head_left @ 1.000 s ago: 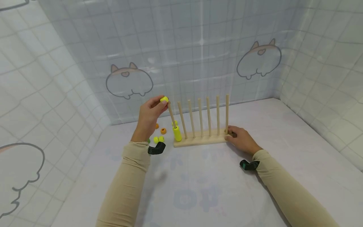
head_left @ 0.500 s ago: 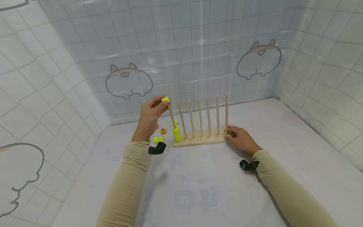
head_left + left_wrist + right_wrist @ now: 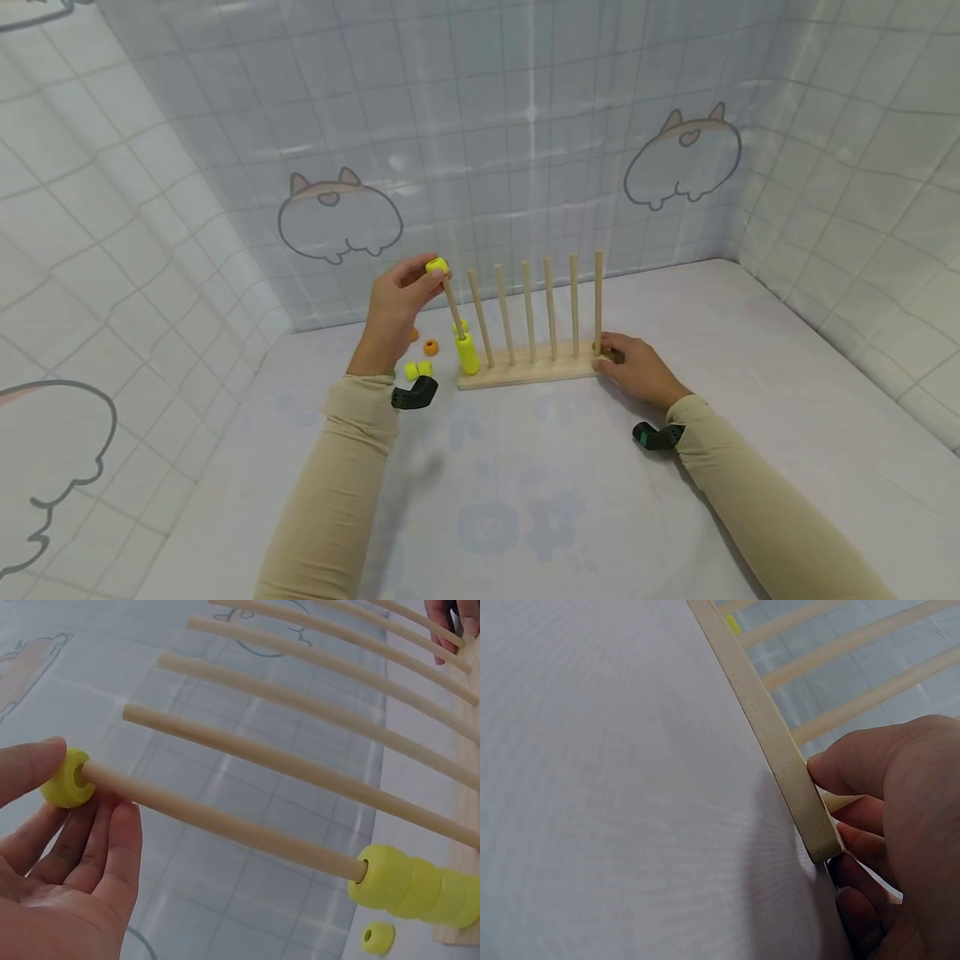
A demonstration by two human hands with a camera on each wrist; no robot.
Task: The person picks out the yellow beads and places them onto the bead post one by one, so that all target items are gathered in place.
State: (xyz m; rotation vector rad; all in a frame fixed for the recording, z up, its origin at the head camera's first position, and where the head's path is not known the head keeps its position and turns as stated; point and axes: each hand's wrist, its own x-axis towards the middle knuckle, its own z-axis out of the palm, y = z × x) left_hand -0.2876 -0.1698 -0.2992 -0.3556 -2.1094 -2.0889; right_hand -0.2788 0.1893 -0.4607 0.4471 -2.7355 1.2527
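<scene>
My left hand [image 3: 396, 307] pinches a yellow bead [image 3: 437, 266] between thumb and fingers. The bead is at the top of the leftmost peg [image 3: 453, 307], and in the left wrist view the peg's tip meets the hole of the held bead [image 3: 66, 780]. Several yellow beads [image 3: 468, 356] are stacked at the foot of that peg. The wooden base [image 3: 532, 373] carries a row of several upright pegs, the others bare. At its right end my right hand [image 3: 640, 369] grips the base; the right wrist view shows the thumb [image 3: 847, 765] along the edge.
Loose yellow beads [image 3: 418, 370] lie left of the base, with another yellow bead [image 3: 460, 327] behind the stack. Orange beads [image 3: 431, 347] are on the cloth-covered table [image 3: 517, 467] by my left wrist. A tiled-pattern backdrop [image 3: 525, 167] rises close behind the pegs.
My left hand has shifted slightly right, bringing the yellow bead to the tip of the leftmost peg. My right hand keeps its grip on the base.
</scene>
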